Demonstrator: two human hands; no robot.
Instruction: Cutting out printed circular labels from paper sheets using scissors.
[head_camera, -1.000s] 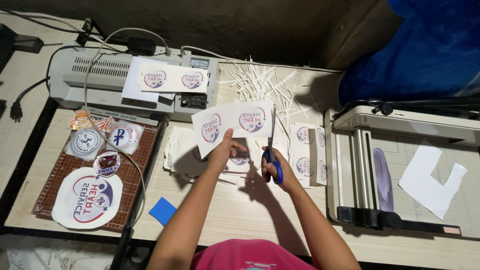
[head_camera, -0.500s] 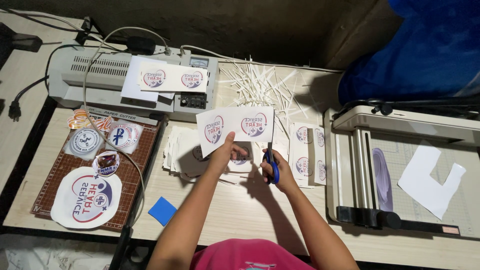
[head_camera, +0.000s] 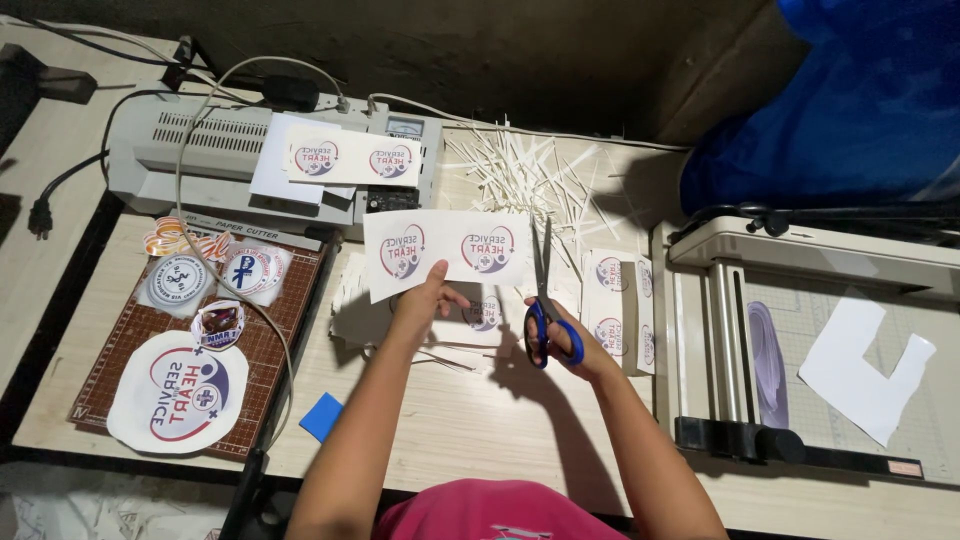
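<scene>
Wooden worktable (head_camera: 480, 440), dim light, littered with white paper offcuts (head_camera: 530, 175) beyond the hands. A printed paper strip (head_camera: 445, 250) is pinched at its lower edge by the left hand (head_camera: 425, 300), long axis running left-right, held up just above the table. Blue-handled scissors (head_camera: 545, 300) are gripped closed-fisted in the right hand (head_camera: 565, 345), blades pointed away and set across the strip's right end, just right of the left hand.

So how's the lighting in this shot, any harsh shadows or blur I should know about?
Head view: hard light from the front throws dark shadows of both forearms toward the camera across the table; the back wall is nearly black; the printed paper strip, right hand and scissors look sharp, no motion blur.
</scene>
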